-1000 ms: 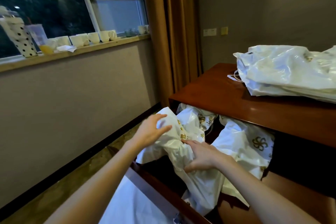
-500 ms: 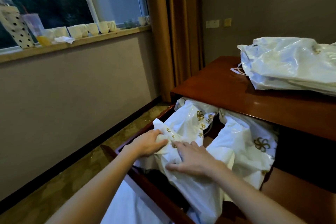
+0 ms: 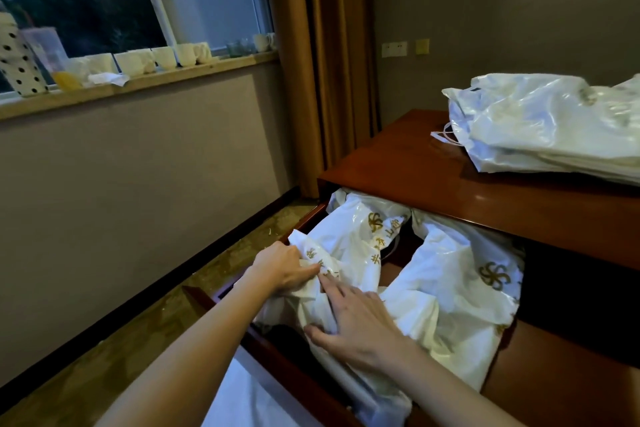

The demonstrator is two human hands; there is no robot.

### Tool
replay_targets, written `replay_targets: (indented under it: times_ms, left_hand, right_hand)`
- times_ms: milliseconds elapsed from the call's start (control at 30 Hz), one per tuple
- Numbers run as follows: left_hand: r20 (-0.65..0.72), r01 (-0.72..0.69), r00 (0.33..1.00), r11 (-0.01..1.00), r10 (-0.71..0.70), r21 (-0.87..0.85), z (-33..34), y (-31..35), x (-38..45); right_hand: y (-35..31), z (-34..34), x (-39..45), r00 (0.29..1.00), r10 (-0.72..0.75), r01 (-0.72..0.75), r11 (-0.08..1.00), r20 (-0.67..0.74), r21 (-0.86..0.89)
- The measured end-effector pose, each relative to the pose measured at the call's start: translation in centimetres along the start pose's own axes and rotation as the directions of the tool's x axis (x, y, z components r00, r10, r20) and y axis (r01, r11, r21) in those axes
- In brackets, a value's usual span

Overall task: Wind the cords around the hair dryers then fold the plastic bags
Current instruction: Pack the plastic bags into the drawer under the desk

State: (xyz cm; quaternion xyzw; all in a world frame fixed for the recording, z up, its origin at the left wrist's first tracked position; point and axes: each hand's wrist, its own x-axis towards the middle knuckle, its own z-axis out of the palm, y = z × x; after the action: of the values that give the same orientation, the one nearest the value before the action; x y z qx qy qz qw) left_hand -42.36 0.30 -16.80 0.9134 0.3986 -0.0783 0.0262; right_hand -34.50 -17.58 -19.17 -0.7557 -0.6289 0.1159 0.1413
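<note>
Several white plastic bags with gold logos fill an open wooden drawer [image 3: 263,340]. My left hand [image 3: 282,265] grips the crumpled top of the nearest bag [image 3: 349,253], fingers curled into the plastic. Just beside it, my right hand [image 3: 356,322] lies flat on the same bag with straight fingers and the thumb spread low. Another bag [image 3: 460,284] fills the drawer's right side. A pile of white plastic bags [image 3: 550,125] lies on the desk top. No hair dryer is visible.
The red-brown desk [image 3: 415,170] overhangs the back of the drawer. A brown curtain [image 3: 325,62] hangs behind it. The window sill [image 3: 138,83] at left holds white cups and a dotted container. White cloth [image 3: 239,399] lies below the drawer's front.
Both hands have come down with the bag, from raised above the drawer to pressed low into it. My right hand went from gripping to flat.
</note>
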Motion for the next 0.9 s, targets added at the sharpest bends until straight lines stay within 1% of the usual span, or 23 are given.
replay_targets:
  times_ms: [67,133,233,300,333,400,433,467,533,600,667,767,833,900]
  left_hand:
    - [0.050,0.005,0.999,1.000,-0.006,0.024,-0.2,-0.1,0.5]
    - [0.097,0.013,0.995,1.000,-0.015,0.013,-0.8,-0.1,0.7]
    - [0.108,0.005,0.994,1.000,-0.007,0.012,-1.4,0.5,0.6]
    - [0.026,-0.013,1.000,0.998,0.011,0.059,-1.4,1.3,0.0]
    - [-0.049,-0.024,0.998,0.998,0.027,0.059,-1.0,1.6,-0.4]
    - [-0.200,-0.070,0.978,0.997,0.063,-0.027,0.0,1.6,-1.0]
    - [-0.233,-0.110,0.968,0.991,0.090,-0.074,0.5,1.4,-1.1]
    - [-0.221,-0.149,0.967,0.983,0.124,-0.103,0.9,0.9,-1.2]
    - [-0.137,-0.183,0.976,0.977,0.168,-0.107,1.2,0.1,-1.4]
    - [-0.075,-0.178,0.982,0.983,0.174,-0.052,1.1,-0.2,-1.2]
    - [-0.019,-0.141,0.990,0.989,0.142,0.042,0.8,0.1,-0.7]
    - [0.082,-0.078,0.994,0.989,0.068,0.127,-0.2,1.5,0.1]
    - [0.131,-0.071,0.990,0.984,0.050,0.162,-0.8,2.3,0.5]
    - [0.162,-0.065,0.986,0.981,0.035,0.184,-1.3,2.7,0.6]
  right_hand:
    - [0.6,-0.8,-0.6,0.999,0.005,-0.005,1.000,0.052,-0.008]
    - [1.3,-1.1,-1.2,0.996,0.024,-0.019,0.998,0.088,-0.061]
    - [1.5,-0.6,-1.5,0.999,0.025,-0.022,0.998,0.048,-0.062]
    - [1.3,-0.5,-1.1,0.998,0.051,-0.051,0.999,0.042,0.016]
    - [1.3,-0.7,-0.7,0.995,0.075,-0.080,0.993,0.059,0.084]
    - [1.7,-1.1,0.0,0.992,0.098,-0.114,0.962,0.078,0.249]
    - [1.9,-1.1,0.3,0.992,0.102,-0.122,0.939,0.079,0.322]
    - [2.0,-1.0,0.4,0.991,0.102,-0.126,0.929,0.087,0.348]
    - [1.4,-0.9,0.1,0.992,0.082,-0.106,0.951,0.094,0.291]
    - [0.9,-0.6,-0.7,0.995,0.076,-0.083,0.989,0.059,0.122]
    - [0.4,-0.7,-1.8,0.996,0.090,-0.091,0.996,-0.010,-0.021]
    - [0.4,0.6,-2.8,0.992,0.078,-0.091,0.987,-0.101,-0.130]
    - [0.7,1.7,-3.0,0.988,0.136,-0.146,0.978,-0.076,-0.152]
    - [1.0,2.5,-2.7,0.986,0.164,-0.163,0.976,-0.005,-0.142]
